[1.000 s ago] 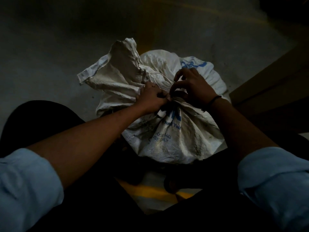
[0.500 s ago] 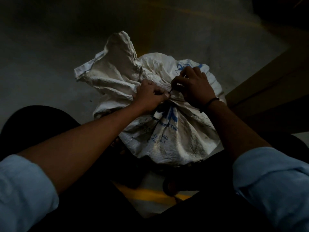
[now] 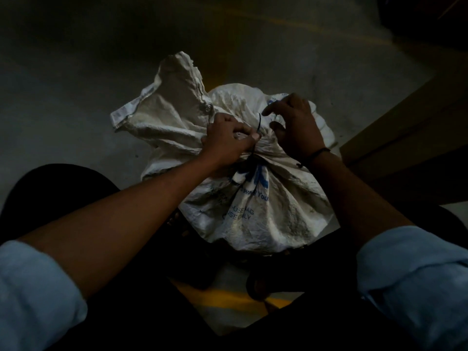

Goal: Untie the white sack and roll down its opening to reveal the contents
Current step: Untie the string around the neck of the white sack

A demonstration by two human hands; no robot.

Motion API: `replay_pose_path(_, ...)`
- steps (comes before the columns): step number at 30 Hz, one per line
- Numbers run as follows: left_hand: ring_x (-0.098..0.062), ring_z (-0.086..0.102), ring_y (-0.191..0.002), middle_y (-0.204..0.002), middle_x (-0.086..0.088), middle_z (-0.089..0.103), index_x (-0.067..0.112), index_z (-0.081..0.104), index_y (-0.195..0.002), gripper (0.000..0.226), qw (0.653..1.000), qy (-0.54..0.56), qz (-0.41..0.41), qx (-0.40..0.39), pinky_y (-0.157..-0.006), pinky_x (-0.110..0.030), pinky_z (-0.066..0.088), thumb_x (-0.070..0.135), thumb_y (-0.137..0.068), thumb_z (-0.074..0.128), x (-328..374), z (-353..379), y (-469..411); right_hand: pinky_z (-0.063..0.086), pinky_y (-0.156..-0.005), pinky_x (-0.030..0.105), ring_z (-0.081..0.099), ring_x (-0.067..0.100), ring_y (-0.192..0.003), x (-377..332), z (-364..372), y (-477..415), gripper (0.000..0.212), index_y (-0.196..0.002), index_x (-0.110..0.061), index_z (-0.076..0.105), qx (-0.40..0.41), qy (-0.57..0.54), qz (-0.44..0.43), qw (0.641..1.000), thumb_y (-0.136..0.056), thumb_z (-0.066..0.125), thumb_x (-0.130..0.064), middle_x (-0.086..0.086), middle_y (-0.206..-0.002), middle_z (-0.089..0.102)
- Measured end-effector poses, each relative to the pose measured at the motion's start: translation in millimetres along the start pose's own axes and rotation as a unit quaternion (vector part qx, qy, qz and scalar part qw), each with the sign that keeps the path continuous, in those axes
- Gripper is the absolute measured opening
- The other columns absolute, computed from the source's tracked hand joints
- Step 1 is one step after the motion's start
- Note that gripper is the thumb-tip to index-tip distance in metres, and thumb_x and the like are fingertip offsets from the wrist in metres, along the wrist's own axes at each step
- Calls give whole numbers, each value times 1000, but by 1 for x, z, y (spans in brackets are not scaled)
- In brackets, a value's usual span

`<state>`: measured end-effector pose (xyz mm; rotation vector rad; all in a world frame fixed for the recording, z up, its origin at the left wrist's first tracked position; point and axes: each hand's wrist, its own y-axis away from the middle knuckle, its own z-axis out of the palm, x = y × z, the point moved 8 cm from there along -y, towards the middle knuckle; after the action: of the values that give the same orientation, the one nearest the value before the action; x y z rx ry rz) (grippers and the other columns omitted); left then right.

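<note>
Sack (image 3: pixel 266 211) neck still cinched; dark tie (image 3: pixel 258 124) stands upright between hands. Left hand (image 3: pixel 228 141) pinches its base, nearer; right hand (image 3: pixel 295 125) loosely spread, empty, just right.

White sack (image 3: pixel 266 219), blue print; dark tie (image 3: pixel 258 122); light-blue sleeves (image 3: pixel 415 282); grey floor (image 3: pixel 76 97), yellow stripe (image 3: pixel 228 296).

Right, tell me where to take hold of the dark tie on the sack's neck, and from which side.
Grip the dark tie by its free end, which sticks up above the cinched neck of the white sack. Come from the right with the right hand, fingers open just beside it; the left hand is clenched at the neck's left side, probably steadying it.
</note>
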<state>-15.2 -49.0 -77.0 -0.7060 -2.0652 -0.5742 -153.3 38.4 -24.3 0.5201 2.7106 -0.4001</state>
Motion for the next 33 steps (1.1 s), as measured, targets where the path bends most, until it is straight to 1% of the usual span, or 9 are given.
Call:
replay_pose_path(4, -20, 47, -119, -113, 1, 38, 32, 74, -91, 18, 999, 20, 24, 18, -102, -44, 45, 46, -79, 73, 16, -5, -5, 38, -82, 31, 49, 18, -91, -13, -1, -1, 16, -95, -22, 68, -11, -62, -23, 998, -80, 68, -17, 3, -93, 55)
replay_pose_path(8, -18, 47, -119, -119, -3, 44, 45, 69, -85, 15, 998, 38, 36, 43, -104, -41, 44, 54, -72, 68, 24, -14, -11, 49, -72, 40, 61, 24, -78, -19, 5, 0, 13, -89, -9, 70, -58, -112, 5, 992, -76, 67, -10, 7, -83, 66)
replay_pose_path(11, -19, 48, -116, -124, -12, 49, 31, 75, -96, 18, 996, 63, 45, 54, -99, -27, 43, 41, -82, 72, 29, -17, -18, 54, -78, 41, 68, 22, -82, -21, 8, 4, 16, -91, -9, 74, -94, -197, 44, 975, -75, 69, -8, 10, -87, 73)
replay_pose_path(14, -15, 59, -105, -110, -9, 65, 27, 78, -97, 38, 993, 88, 48, 64, -84, -22, 45, 56, -76, 66, 37, -17, -24, 55, -80, 40, 70, 22, -84, -16, 5, 6, 14, -94, -8, 75, -83, -248, 70, 963, -81, 71, -14, 11, -88, 75)
replay_pose_path(17, -8, 68, -97, -98, 1, 75, 17, 79, -96, 34, 983, 158, 53, 77, -86, -25, 51, 45, -80, 68, 49, -23, -26, 54, -77, 39, 70, 19, -79, -12, 0, 8, 9, -89, -15, 75, -60, -275, 91, 955, -84, 72, -22, 9, -84, 74)
replay_pose_path(23, 13, 63, -75, -97, 1, 72, 10, 73, -104, 16, 951, 283, 10, 123, -74, -7, 49, 16, -91, 68, 54, -34, -39, 46, -61, 22, 58, -3, -57, -7, -10, 13, 11, -87, -20, 75, -48, -259, 113, 958, -85, 72, -30, -13, -69, 67)
replay_pose_path(27, -1, 65, -84, -97, 1, 71, 9, 71, -109, 19, 914, 369, -47, 160, -75, -11, 52, 15, -91, 68, 52, -34, -49, 39, -54, 10, 55, -9, -51, 1, -27, 19, 11, -85, -16, 76, -32, -233, 127, 964, -85, 73, -27, -18, -62, 61)
replay_pose_path(30, -8, 65, -91, -99, -1, 71, 9, 72, -109, 21, 904, 391, -60, 161, -80, -18, 53, 15, -90, 69, 57, -26, -54, 40, -55, 9, 56, -9, -52, 11, -40, 28, 15, -86, -14, 76, -20, -218, 131, 967, -84, 74, -28, -17, -62, 61)
replay_pose_path(33, 2, 62, -83, -96, 5, 70, 11, 72, -109, 20, 910, 386, -45, 145, -69, -10, 48, 17, -90, 70, 71, -12, -56, 46, -57, 17, 57, -5, -53, 25, -55, 35, 14, -86, -16, 77, -5, -214, 149, 965, -82, 75, -30, -10, -66, 67)
